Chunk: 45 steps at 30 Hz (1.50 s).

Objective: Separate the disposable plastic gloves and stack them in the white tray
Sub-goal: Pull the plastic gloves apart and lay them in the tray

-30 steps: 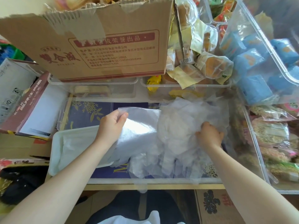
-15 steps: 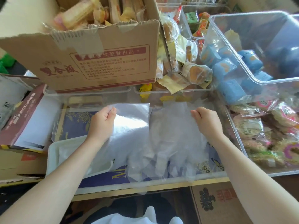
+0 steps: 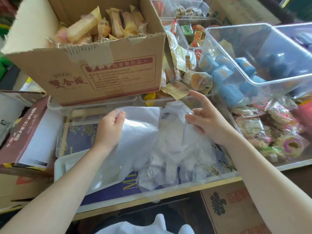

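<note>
The pile of plastic gloves [image 3: 170, 149] is lying between the two hands, and because the film is clear and crumpled, it is hard to count the single gloves or to see where one is ending. The white tray [image 3: 59, 168] is sitting under the left forearm, just below the left hand, and the arm and the film are hiding most of it; only its left rim is showing well. What is lying inside it is not possible to tell.

The left hand [image 3: 109, 128] is curling its fingers and pinching the upper edge of one flat glove [image 3: 140, 120], which is spreading to the right of this hand and down over the tray. The right hand [image 3: 205, 116] is half open: the forefinger is pointing up and away, while the thumb and the other fingers are pinching a thin edge of the film at the top of the pile.

Beyond the left hand a cardboard box [image 3: 104, 71] with wrapped snacks is standing. Beyond and right of the right hand a clear bin [image 3: 263, 81] is holding blue packets.
</note>
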Each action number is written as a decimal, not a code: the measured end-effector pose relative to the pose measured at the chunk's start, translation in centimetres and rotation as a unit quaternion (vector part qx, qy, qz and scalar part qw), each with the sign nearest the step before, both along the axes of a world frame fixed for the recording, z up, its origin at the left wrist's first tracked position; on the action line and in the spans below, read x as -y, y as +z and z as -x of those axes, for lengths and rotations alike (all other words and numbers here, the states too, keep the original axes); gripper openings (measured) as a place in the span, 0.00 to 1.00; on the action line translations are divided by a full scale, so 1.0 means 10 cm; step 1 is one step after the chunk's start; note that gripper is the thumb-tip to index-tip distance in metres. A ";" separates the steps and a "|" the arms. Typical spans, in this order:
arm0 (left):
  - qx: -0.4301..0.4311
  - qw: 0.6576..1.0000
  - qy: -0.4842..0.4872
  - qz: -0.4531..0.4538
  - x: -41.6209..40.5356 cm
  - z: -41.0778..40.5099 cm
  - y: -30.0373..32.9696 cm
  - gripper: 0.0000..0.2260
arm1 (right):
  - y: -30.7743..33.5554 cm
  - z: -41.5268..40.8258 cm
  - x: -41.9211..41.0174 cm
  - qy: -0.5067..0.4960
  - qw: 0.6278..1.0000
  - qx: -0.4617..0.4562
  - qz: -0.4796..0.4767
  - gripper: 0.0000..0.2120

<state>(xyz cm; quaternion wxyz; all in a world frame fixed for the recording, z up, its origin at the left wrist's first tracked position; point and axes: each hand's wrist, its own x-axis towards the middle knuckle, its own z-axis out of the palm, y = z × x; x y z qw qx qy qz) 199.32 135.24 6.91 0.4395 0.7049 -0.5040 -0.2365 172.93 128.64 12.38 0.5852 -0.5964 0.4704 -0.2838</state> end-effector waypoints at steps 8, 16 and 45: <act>-0.118 0.992 -0.012 0.036 -0.01 -0.10 0.04 0.11 | 0.09 -0.12 -0.14 0.080 0.952 0.250 -0.158 0.13; -0.281 0.959 0.000 0.021 0.02 -0.20 0.17 0.12 | 0.19 -0.46 -0.26 -0.039 0.971 -0.127 0.200 0.12; -0.496 0.844 -0.153 -0.139 -0.23 -0.25 0.48 0.16 | -0.06 -1.01 -0.37 -0.104 0.986 0.123 -0.036 0.09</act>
